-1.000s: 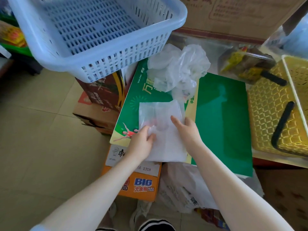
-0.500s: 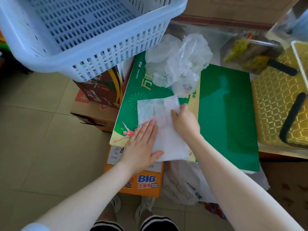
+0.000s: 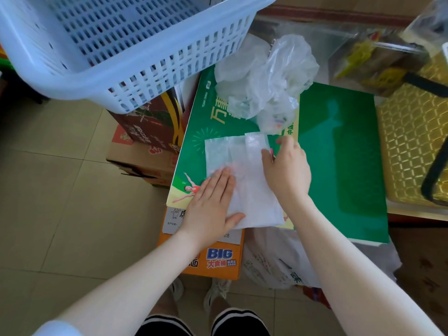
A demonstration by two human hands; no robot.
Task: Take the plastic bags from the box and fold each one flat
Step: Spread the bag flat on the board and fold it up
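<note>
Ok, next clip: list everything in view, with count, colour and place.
flat bag: 1, white, on the green box under both hands
crumpled bags: a heap, clear-white, far end of green box
green box: 1, centre
blue basket: 1, upper left
yellow basket: 1, right
orange box: 1, below green box
brown cartons: stacked, under blue basket
left hand: flat, pressing the bag
right hand: on the bag's right edge

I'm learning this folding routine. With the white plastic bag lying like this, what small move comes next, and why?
Probably fold the right strip leftward: the left hand presses the white plastic bag flat on the green cardboard box, and the right hand grips its right edge.
</note>
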